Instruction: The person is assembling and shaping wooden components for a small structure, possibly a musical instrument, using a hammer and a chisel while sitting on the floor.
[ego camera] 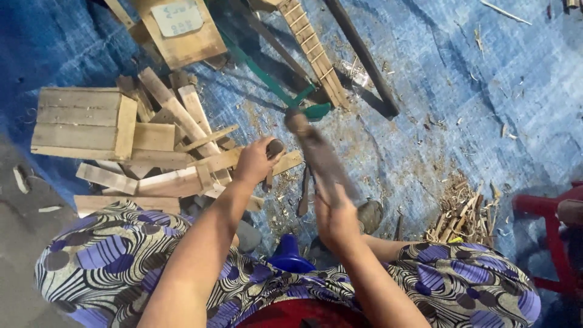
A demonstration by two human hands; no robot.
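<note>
Gripping a blurred dark club (pixel 319 155), right hand (pixel 336 220); left hand (pixel 255 161), at 10 o'clock, fingers closed around a round-ended peg (pixel 274 149).

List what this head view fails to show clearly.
- Tool in right hand: motion-blurred, kind unclear.
- Piece in left hand: mostly covered by fingers.
- Red chair: cut off by right edge.
- Blue object between the knees: partly hidden by the arms.
</note>
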